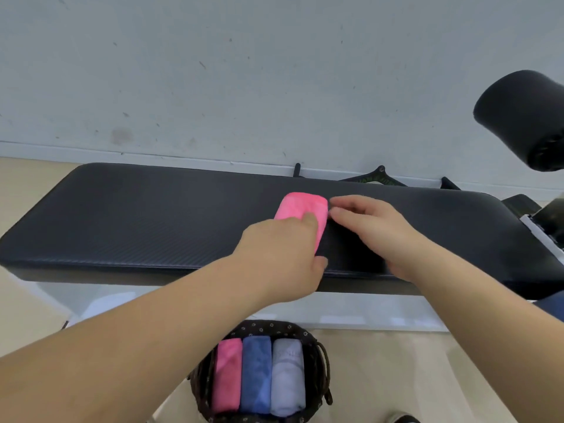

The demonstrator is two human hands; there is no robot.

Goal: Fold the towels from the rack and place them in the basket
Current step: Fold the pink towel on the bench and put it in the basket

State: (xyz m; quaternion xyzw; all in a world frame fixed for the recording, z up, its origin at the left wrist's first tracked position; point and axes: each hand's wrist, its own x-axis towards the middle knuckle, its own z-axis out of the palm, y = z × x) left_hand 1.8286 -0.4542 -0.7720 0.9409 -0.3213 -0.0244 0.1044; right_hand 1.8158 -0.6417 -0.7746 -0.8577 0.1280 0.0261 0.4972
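A folded bright pink towel (300, 206) lies on the black padded bench (137, 215), right of its middle. My left hand (280, 254) covers the towel's near half, fingers on top and thumb at the near edge, gripping it. My right hand (375, 230) rests flat on the bench beside it, fingertips touching the towel's right edge. On the floor below stands a dark woven basket (319, 361) holding three folded towels side by side: pink (227, 374), blue (255, 374) and pale lilac (288, 377). No rack is in view.
A grey wall rises right behind the bench. A black foam roller pad (518, 117) and bench frame parts (378, 177) stick out at the right end. Beige floor surrounds the basket; a shoe tip (403, 418) shows at the bottom edge.
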